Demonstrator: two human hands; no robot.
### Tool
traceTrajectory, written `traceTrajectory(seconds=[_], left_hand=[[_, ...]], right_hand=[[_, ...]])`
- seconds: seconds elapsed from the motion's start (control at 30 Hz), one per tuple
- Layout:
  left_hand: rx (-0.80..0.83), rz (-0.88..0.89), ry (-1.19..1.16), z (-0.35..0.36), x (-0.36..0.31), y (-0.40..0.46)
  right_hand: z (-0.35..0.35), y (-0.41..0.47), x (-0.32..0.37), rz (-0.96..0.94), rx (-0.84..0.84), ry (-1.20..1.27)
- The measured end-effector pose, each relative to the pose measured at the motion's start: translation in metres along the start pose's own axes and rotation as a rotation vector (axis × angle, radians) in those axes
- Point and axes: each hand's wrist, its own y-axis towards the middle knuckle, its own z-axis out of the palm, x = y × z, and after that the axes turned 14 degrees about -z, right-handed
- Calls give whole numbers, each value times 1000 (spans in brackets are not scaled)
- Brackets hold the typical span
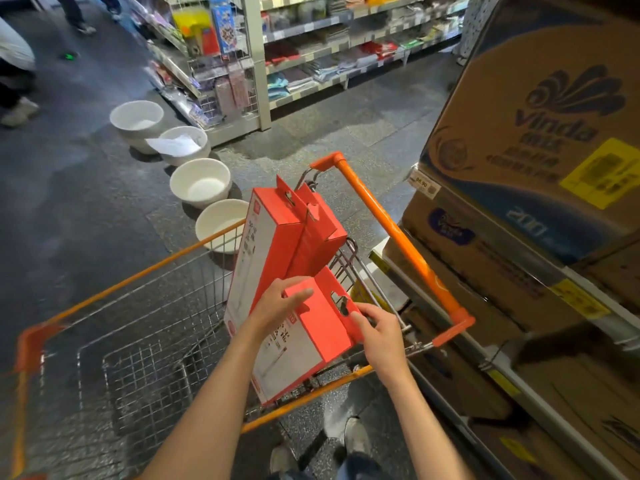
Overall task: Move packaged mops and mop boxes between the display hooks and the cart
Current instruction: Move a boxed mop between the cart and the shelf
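Three tall red-and-white mop boxes stand on end in the wire cart (138,358), at its handle end. The nearest mop box (311,341) leans toward me. My left hand (280,303) grips its top left corner, fingers curled over the red top. My right hand (377,332) pinches the red hanging tab on its right side. Behind it stand a second mop box (266,247) and a third mop box (320,230), both untouched, hang tabs up. No display hooks are in view.
The cart's orange handle (398,237) runs along stacked brown Vinda cartons (536,150) on the right. Several white basins (201,183) line the floor left of the cart. Store shelves (329,57) stand beyond. A person's legs (17,98) are at the far left.
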Motion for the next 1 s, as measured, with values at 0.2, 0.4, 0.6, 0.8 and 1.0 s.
traceTrajectory(seconds=[0.2,0.4,0.6,0.8,1.0], left_hand=[[-50,88,23,-13,-1,-35],[-186,127,-118,-21,1,-58],[-398,124,-323,-34,-25,-90],[-522,239,-464,-48,-58,-137],[-678,321,-464,-69,-93,-195]], right_hand=[[15,0,17,2,-78,113],[24,-1,36,25,-143,205],[36,-21,65,-70,16,384],[49,-28,97,-206,151,422],[61,-22,148,-386,171,477]])
